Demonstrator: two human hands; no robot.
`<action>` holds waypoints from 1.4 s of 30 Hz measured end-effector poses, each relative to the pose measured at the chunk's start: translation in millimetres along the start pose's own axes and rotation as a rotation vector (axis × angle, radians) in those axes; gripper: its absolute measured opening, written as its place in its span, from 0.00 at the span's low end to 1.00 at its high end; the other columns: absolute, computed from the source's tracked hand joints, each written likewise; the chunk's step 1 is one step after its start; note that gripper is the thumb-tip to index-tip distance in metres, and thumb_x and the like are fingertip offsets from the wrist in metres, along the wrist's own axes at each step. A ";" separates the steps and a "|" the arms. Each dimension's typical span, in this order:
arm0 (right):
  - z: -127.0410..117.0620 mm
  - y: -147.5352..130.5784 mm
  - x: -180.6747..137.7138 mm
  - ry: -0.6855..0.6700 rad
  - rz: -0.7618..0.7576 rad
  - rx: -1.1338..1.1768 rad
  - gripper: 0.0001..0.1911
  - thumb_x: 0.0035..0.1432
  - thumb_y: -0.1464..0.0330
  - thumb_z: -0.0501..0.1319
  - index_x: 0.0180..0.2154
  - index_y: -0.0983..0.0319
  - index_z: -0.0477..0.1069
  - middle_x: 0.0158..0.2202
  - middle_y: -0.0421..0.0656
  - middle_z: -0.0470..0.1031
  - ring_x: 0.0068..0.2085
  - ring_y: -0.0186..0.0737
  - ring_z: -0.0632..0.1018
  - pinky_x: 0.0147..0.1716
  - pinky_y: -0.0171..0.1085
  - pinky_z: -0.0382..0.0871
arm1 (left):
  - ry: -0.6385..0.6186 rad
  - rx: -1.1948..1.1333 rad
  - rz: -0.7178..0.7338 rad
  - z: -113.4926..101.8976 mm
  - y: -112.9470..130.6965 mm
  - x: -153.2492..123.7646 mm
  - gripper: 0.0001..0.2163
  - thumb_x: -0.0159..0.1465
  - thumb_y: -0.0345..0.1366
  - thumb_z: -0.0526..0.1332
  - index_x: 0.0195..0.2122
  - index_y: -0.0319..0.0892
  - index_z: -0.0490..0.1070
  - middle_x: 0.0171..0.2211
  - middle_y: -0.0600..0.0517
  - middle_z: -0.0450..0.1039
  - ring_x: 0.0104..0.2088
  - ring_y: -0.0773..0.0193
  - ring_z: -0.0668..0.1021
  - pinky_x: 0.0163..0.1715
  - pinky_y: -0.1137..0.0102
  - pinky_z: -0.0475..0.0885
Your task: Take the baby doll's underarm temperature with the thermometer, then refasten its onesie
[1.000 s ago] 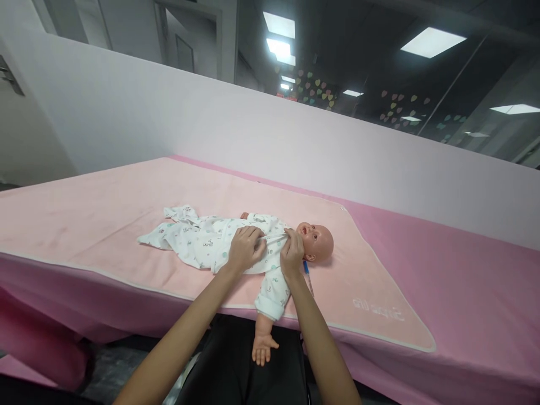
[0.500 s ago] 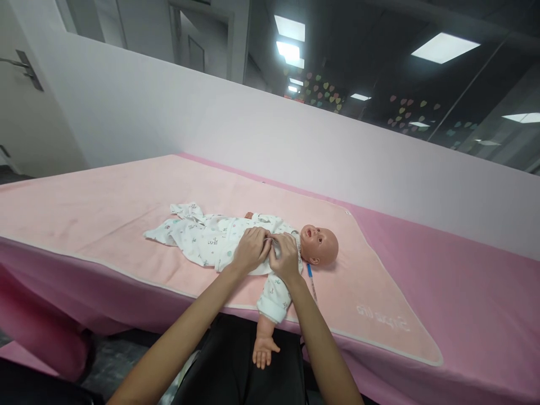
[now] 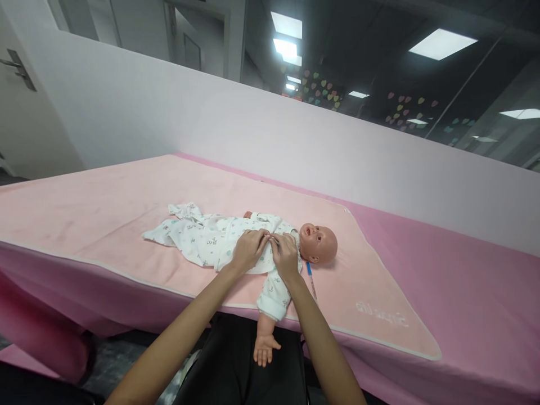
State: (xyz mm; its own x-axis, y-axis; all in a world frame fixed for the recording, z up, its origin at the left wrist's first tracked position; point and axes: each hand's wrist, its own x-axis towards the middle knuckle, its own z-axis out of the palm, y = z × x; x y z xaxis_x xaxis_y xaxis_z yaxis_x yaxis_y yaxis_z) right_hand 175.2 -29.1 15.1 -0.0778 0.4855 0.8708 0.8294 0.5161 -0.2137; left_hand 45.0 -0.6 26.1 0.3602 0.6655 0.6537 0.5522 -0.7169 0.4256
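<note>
A baby doll (image 3: 319, 244) lies on its back, head to the right, dressed in a white printed baby outfit (image 3: 206, 239). Over the doll's chest, my left hand (image 3: 250, 249) and my right hand (image 3: 285, 256) meet fingertip to fingertip. Both have their fingers pinched at the front of the outfit; the exact bit of cloth or fastener between them is too small to make out. One sleeve (image 3: 273, 297) of the outfit stretches toward me, and the doll's bare hand (image 3: 265, 347) hangs past the table edge above my lap.
Beside the doll's neck lies a thin stick with a blue end (image 3: 309, 269), perhaps a thermometer. A peach mat (image 3: 105, 208) covers much of the pink-covered table (image 3: 476, 281). Behind it rises a white wall (image 3: 236, 124) with dark glass above. A door (image 3: 29, 112) stands at far left.
My fingertips have shifted slightly at the outfit's front, with the two hands still meeting there. The doll lies as before; the whole view has moved a little.
</note>
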 end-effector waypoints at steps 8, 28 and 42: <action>-0.8 -0.6 1.2 0.034 0.011 -0.011 0.08 0.61 0.72 0.52 0.32 0.61 0.69 0.29 0.41 0.73 0.34 0.37 0.71 0.43 0.40 0.64 | 0.100 0.098 0.030 -4.1 -4.6 0.8 0.11 0.67 0.36 0.45 0.35 0.42 0.65 0.29 0.53 0.73 0.31 0.65 0.73 0.41 0.66 0.62; -1.6 -1.3 0.6 0.074 0.019 -0.001 0.08 0.60 0.74 0.51 0.32 0.60 0.67 0.28 0.41 0.72 0.33 0.37 0.70 0.46 0.40 0.63 | 0.179 -0.015 -0.066 -29.5 -33.4 -21.1 0.10 0.66 0.37 0.46 0.36 0.43 0.64 0.34 0.51 0.70 0.36 0.62 0.71 0.38 0.68 0.65; -1.4 -0.9 0.7 0.089 0.033 -0.025 0.08 0.60 0.73 0.51 0.32 0.60 0.67 0.29 0.41 0.72 0.34 0.38 0.70 0.43 0.40 0.63 | 0.137 0.105 0.016 -35.9 -27.5 -22.7 0.07 0.60 0.39 0.54 0.36 0.43 0.67 0.30 0.52 0.70 0.32 0.61 0.69 0.37 0.65 0.61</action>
State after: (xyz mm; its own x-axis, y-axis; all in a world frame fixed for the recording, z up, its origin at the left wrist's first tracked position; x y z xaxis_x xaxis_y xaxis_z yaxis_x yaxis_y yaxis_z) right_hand 175.2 -30.2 16.5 -0.0015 0.4365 0.8997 0.8442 0.4828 -0.2329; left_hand -5.4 -3.5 22.0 0.2674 0.6142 0.7425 0.6252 -0.6969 0.3513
